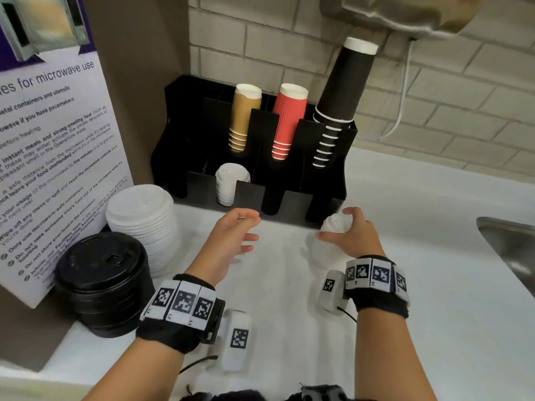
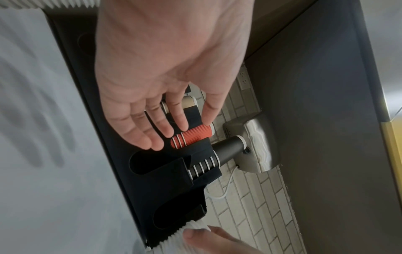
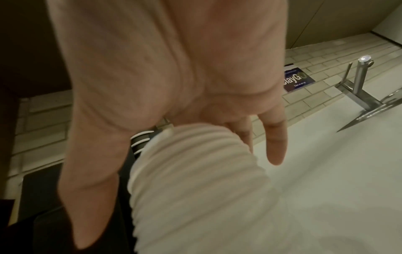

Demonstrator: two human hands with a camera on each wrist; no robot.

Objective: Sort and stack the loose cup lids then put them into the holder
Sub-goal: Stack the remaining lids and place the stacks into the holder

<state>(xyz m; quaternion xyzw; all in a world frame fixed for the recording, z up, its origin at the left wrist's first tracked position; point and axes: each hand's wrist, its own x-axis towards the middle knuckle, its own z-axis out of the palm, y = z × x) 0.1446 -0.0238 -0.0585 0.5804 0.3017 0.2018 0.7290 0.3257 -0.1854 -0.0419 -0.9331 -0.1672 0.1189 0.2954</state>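
— Where was the stack?
— My right hand [image 1: 351, 234] gripped the white lids [image 1: 330, 235], on the counter [image 1: 434, 256] just before the holder [image 1: 327, 157].
— And your left?
— My left hand [image 1: 228, 241] hovered, fingers loose, holding nothing.

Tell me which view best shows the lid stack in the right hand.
Right wrist: the white lid stack fills the frame, ridges clear, under the right hand. Head view shows it blurred; left wrist catches only one end.
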